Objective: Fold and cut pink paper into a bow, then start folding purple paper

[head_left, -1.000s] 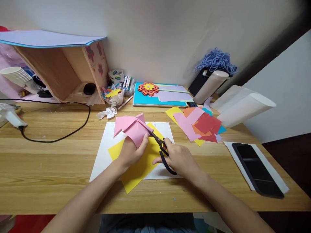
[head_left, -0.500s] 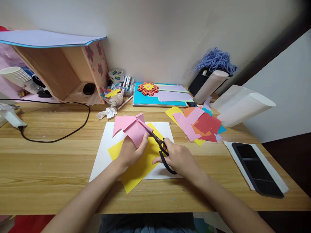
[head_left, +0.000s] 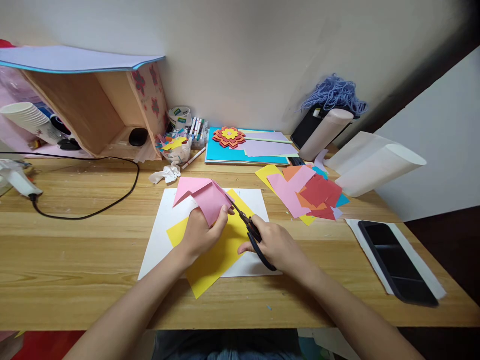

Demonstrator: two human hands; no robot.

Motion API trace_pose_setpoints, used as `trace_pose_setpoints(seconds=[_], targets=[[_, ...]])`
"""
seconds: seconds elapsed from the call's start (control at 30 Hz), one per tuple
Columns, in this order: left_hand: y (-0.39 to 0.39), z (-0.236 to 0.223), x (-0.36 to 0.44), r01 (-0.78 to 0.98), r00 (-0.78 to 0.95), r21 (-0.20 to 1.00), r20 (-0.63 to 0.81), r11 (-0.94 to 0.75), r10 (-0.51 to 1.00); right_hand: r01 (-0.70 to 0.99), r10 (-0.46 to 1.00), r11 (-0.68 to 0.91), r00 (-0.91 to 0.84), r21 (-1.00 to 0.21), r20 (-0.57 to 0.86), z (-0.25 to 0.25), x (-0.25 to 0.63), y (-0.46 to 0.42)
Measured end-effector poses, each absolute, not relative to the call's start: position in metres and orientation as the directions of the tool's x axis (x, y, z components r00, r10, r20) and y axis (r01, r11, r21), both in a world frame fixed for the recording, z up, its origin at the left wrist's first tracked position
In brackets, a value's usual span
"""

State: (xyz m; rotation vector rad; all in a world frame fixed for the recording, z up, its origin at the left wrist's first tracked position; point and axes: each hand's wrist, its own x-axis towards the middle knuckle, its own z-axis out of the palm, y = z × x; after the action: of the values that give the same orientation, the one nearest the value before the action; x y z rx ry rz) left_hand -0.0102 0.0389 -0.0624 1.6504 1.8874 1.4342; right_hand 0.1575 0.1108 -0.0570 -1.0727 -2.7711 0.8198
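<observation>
Folded pink paper (head_left: 210,199) is pinched in my left hand (head_left: 204,230), the thumb lying along its lower right edge. My right hand (head_left: 273,242) grips black-handled scissors (head_left: 245,218) whose blades lie against the paper's right edge; their tips are partly behind or along it, so I cannot tell how much paper is between them. Below both hands, a yellow sheet (head_left: 210,272) rests slantwise over a white sheet (head_left: 155,245) on the wooden table.
Coloured paper scraps (head_left: 318,192) lie to the right, beyond them a phone (head_left: 397,260). A layered paper flower (head_left: 229,137) rests on blue sheets (head_left: 217,155) at the back. A glue gun (head_left: 18,180) with a black cable (head_left: 90,218) is at left.
The scissors have closed further and shifted slightly right and down along the pink paper. The small pink flap that stood up at the top no longer shows.
</observation>
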Motion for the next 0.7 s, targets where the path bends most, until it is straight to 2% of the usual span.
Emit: trace_pose_setpoints(seconds=[0.13,0.2,0.27,0.33,0.43,0.7], targets=[[0.039,-0.059,-0.012,0.683,-0.332,0.724,0.429,-0.1,0.84,0.506,0.543,0.462,-0.811,-0.729,-0.218,-0.058,0.16,0.113],[0.039,-0.058,-0.012,0.709,-0.345,0.701,0.449,-0.085,0.824,0.426,0.464,0.312,-0.848,-0.849,-0.255,-0.061,0.162,0.113],[0.04,-0.058,-0.012,0.713,-0.36,0.697,0.455,-0.074,0.814,0.36,0.385,0.15,-0.879,-0.921,-0.281,-0.065,0.164,0.111],[0.041,-0.059,-0.011,0.7,-0.375,0.711,0.441,-0.063,0.816,0.311,0.337,0.061,-0.901,-0.948,-0.274,-0.07,0.165,0.11],[0.042,-0.059,-0.011,0.678,-0.37,0.733,0.402,-0.053,0.838,0.275,0.319,0.044,-0.915,-0.96,-0.247,-0.073,0.165,0.109],[0.042,-0.06,-0.011,0.615,-0.358,0.787,0.337,-0.051,0.871,0.298,0.319,-0.062,-0.899,-0.953,-0.301,-0.072,0.16,0.107]])
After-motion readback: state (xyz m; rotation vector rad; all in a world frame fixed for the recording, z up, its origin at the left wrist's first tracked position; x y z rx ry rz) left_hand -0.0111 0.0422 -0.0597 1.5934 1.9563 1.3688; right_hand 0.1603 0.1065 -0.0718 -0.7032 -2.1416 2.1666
